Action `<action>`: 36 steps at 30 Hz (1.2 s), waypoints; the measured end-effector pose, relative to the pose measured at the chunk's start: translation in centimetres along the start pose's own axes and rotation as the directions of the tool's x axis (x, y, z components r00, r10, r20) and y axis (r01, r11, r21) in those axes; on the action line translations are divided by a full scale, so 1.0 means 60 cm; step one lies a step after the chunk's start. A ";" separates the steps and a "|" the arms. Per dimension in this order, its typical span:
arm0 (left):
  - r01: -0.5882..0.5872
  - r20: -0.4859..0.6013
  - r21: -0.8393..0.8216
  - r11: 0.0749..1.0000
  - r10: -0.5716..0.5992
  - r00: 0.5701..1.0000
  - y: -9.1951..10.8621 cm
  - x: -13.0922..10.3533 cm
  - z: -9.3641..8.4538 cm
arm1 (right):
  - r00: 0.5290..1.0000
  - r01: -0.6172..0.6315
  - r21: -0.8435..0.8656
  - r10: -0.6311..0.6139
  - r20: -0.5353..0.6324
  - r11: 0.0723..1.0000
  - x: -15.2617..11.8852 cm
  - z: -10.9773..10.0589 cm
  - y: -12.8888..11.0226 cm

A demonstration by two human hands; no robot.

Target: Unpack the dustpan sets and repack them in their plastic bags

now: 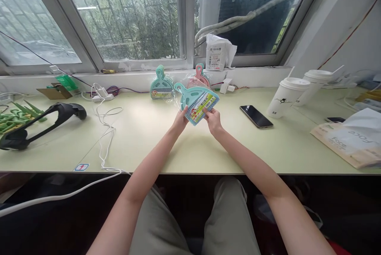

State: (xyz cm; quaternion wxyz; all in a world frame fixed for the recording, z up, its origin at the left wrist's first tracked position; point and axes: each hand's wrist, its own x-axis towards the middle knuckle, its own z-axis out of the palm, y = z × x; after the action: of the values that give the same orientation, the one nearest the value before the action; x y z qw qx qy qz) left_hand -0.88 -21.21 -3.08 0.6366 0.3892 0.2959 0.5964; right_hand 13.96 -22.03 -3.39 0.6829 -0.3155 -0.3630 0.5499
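Note:
A teal dustpan set [196, 102] in clear wrapping, with a printed label, is held tilted above the desk, its handle toward the upper left. My left hand [180, 120] is closed on its lower left edge. On its lower right edge, my right hand [213, 120] grips the label side. Behind it, a wrapped teal dustpan set [161, 86] stands against the window ledge. A pink dustpan set [199, 75], with teal behind it, leans there too, partly hidden by the held one.
On the pale desk [143, 143], a phone [256, 116] and two white cups [286, 98] are at right, beside a paper bag [351, 140]. White cables [106, 128], a black headset-like frame [56, 118] and a plant [18, 118] are at left.

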 end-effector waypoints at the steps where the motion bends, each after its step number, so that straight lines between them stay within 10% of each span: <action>1: 0.032 0.036 0.019 0.999 -0.033 0.999 -0.005 -0.004 0.005 | 0.999 0.001 0.009 -0.001 -0.045 1.000 -0.001 0.001 0.003; 15: 0.104 0.232 0.145 0.984 -0.136 0.963 -0.034 -0.029 0.032 | 0.983 0.042 -0.018 -0.044 -0.180 0.999 0.001 0.001 0.000; 22: -0.039 0.006 0.132 0.990 0.039 0.999 -0.009 -0.020 0.014 | 0.993 -0.108 0.057 0.110 -0.050 0.993 0.000 0.005 0.005; 28: 0.051 0.161 0.163 0.985 -0.077 0.984 0.024 -0.022 0.001 | 0.992 -0.104 0.032 0.102 0.078 0.994 0.005 0.002 -0.023; 36: -0.175 0.118 0.199 0.964 0.153 0.981 0.094 -0.031 -0.029 | 0.962 -0.115 0.004 0.110 0.251 0.993 -0.013 0.016 -0.038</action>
State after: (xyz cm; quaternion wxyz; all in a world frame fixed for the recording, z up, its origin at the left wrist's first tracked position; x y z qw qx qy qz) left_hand -5.52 -22.91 0.64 0.5549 0.5069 0.2906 0.5922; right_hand 14.21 -23.20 -1.10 0.6023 -0.2573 -0.4224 0.6266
